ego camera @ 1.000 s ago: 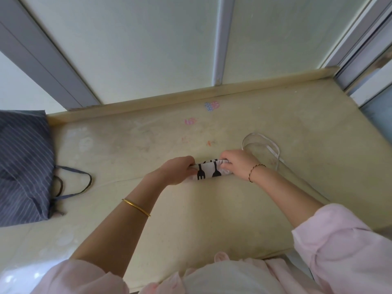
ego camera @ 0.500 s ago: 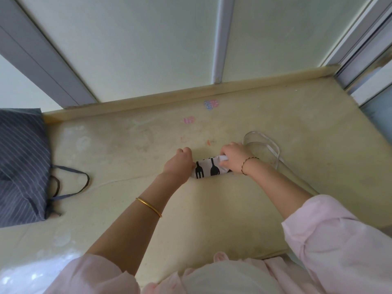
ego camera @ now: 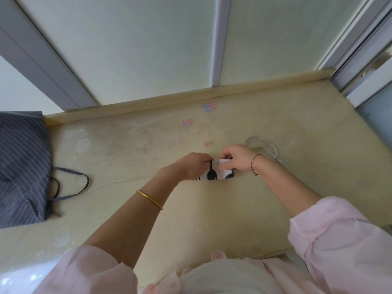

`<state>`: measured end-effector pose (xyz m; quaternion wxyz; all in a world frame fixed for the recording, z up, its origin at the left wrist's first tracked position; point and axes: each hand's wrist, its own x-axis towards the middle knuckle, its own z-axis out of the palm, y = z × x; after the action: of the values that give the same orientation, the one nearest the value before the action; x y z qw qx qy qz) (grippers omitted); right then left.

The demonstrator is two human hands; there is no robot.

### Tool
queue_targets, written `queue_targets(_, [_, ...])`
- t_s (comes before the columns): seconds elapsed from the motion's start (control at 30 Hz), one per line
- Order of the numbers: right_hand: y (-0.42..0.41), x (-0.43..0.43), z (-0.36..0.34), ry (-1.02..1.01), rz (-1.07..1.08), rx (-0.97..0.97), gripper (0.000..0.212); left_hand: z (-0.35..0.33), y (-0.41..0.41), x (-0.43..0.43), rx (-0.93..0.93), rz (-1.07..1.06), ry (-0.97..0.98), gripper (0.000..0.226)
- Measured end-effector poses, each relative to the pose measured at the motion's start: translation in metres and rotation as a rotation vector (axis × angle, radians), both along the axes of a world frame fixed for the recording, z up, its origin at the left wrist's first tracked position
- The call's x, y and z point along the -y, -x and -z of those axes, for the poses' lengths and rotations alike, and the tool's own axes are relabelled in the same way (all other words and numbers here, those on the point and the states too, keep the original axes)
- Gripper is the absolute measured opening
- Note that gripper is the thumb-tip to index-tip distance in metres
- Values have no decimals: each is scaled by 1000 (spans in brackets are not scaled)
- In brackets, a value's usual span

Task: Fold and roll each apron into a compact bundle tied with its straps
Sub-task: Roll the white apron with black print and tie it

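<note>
We see a beige countertop [ego camera: 233,209], with a grey striped apron [ego camera: 21,166] lying well left of the fingers. Between both sets of fingers sits the rolled cutlery-print apron [ego camera: 214,176]. The left hand [ego camera: 193,166] curls round its left end, and the right hand [ego camera: 237,159] pinches its white upper edge.
</note>
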<state>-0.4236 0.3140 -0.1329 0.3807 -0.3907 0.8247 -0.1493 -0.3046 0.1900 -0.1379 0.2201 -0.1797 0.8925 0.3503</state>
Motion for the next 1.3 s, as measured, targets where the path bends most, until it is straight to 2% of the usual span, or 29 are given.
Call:
queue_targets(0.13, [5, 0, -25, 60, -89, 61, 13, -20, 2, 4, 133, 72, -124, 37])
queue_targets(0.27, [9, 3, -45, 59, -169, 50, 10, -23, -3, 8, 110, -15, -365, 28])
queue_targets(0.33, [10, 3, -49, 146, -77, 76, 9, -21, -7, 10, 51, -100, -468, 26])
queue_targets(0.4, [13, 1, -47, 340, 123, 151, 20, -21, -10, 11, 11, -188, -564, 21])
queue_targets(0.5, [19, -5, -43, 573, 349, 154, 19, -17, -17, 13, 14, -267, -642, 18])
queue_targets(0.63, [23, -13, -36, 489, 253, 226, 38, -12, -23, 12, -30, -363, -782, 18])
queue_targets(0.73, [20, -12, -33, 495, 227, 266, 28, -19, -21, 7, -77, -394, -882, 16])
queue_targets(0.83, [23, -5, -39, 548, 231, 228, 15, -30, -20, 2, -111, -424, -948, 15])
queue_targets(0.93, [30, 3, -47, 591, 253, 148, 21, -37, -18, 0, -141, -447, -1006, 18])
queue_targets(1.17, [39, 14, -63, 801, 389, 50, 19, -50, 0, 0, -262, -526, -1334, 19])
queue_targets(1.3, [44, 17, -66, 764, 400, -11, 18, -53, 10, 3, -292, -611, -1404, 22])
